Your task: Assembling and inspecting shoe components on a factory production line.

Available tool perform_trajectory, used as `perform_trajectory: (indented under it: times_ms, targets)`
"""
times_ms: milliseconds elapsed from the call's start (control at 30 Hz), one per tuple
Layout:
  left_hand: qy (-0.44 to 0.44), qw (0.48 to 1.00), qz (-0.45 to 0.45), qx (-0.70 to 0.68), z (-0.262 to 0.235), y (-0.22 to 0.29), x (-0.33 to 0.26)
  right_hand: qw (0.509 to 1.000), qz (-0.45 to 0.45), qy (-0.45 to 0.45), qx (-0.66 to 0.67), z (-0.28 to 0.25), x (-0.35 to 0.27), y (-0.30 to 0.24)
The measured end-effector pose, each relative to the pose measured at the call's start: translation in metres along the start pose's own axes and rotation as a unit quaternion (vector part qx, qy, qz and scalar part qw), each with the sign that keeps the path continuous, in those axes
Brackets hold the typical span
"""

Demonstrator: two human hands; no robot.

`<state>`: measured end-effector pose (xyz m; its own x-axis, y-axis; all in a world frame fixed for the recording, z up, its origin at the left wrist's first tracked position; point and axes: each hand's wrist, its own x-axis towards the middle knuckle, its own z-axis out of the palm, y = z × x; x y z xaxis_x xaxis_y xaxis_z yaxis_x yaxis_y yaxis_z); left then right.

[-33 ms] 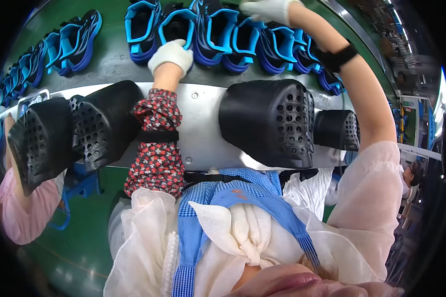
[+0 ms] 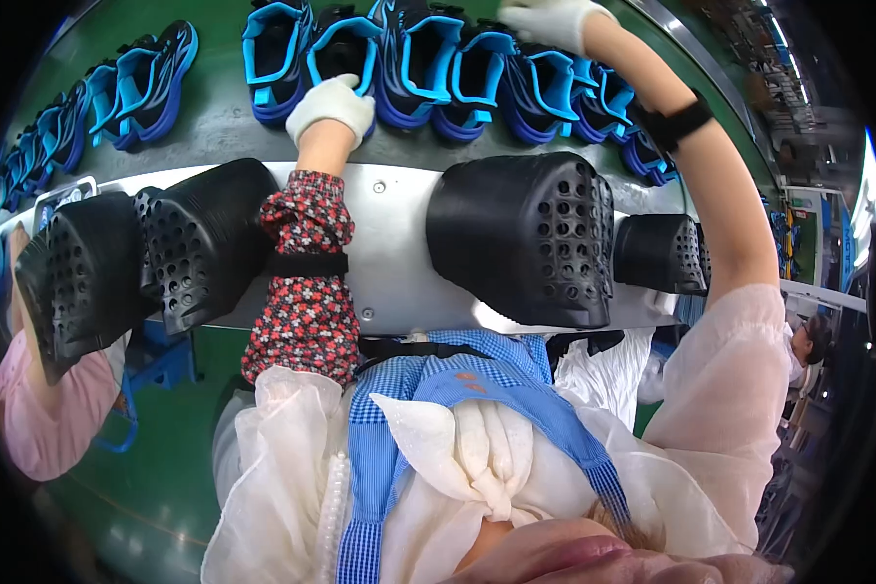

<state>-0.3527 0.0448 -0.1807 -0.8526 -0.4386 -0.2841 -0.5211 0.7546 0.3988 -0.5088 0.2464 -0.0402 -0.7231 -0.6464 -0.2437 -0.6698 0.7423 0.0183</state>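
Note:
My left hand (image 2: 331, 109), in a white glove, is at the heel of a black sneaker with light-blue lining (image 2: 368, 51). Its fingers are curled over the heel collar, though the glove hides part of the grip. Another such sneaker (image 2: 274, 90) stands just left of it, and a third (image 2: 406, 101) is close on the right. Farther off, at the top edge, my right hand (image 2: 553, 21), also white-gloved, reaches above the row's right part. Its fingers are blurred and partly cut off, so whether it holds anything cannot be made out.
The sneakers stand on a dark green conveyor (image 2: 214, 127). Between it and me runs a metal ledge (image 2: 391, 248). Large black perforated housings (image 2: 482, 234) stand on it at both sides of my left arm. A person in a pink sleeve (image 2: 58, 409) sits at the left.
My right hand and forearm have shifted slightly to the right. My left hand stays at the same sneaker heel, and the view has moved a little.

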Motion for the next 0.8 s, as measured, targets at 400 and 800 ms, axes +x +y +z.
perform_trajectory:
  times_ms: [400,800]
  targets:
    - [0.095,0.924,0.351,0.121,0.014,0.062,-0.019,0.969,0.241,0.047,-0.014,0.133,-0.013,0.078]
    - [-0.069,0.927,0.355,0.099,0.048,0.117,-0.005,0.950,0.288,-0.012,-0.119,0.149,-0.024,0.141]
